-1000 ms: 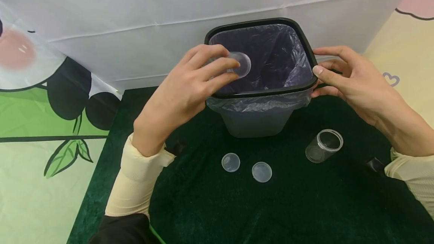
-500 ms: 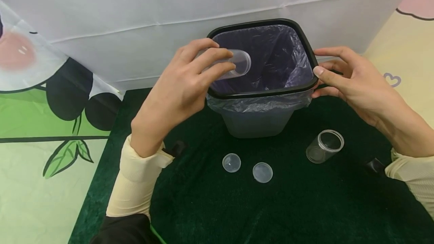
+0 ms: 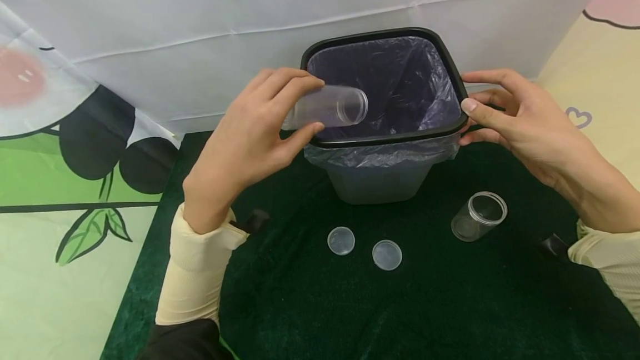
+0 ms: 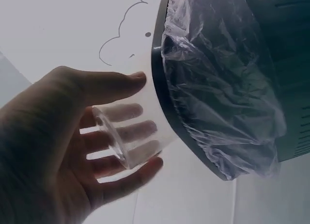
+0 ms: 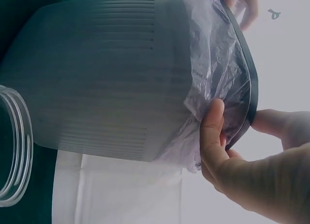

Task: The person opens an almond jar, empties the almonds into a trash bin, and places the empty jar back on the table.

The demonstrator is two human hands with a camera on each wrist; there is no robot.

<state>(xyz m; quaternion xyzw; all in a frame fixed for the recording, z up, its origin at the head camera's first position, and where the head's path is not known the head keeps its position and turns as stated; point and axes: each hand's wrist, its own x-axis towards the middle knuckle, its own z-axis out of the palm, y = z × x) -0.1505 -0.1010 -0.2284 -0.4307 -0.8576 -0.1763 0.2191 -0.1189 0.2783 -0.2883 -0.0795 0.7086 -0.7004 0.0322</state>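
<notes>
In the head view my left hand (image 3: 250,129) holds a clear plastic jar (image 3: 330,105) on its side above the left rim of a trash bin (image 3: 380,140). The jar's open mouth points right, over the inside of the bin. From the left wrist view, the thumb lies on one side of the jar (image 4: 131,134) and the fingers show through its wall. My right hand (image 3: 530,121) grips the bin's right rim, pinching the dark rim and the liner (image 5: 218,59) between thumb and fingers.
On the dark green cloth (image 3: 320,310), a second clear jar (image 3: 479,216) stands uncovered at the right. Two round translucent lids (image 3: 341,240) lie in front of the bin. A white sheet (image 3: 210,15) hangs behind.
My left hand has shifted left and rolled, so its thumb shows and more of the jar's side is visible. The jar lies more level. My right hand keeps its place on the rim.
</notes>
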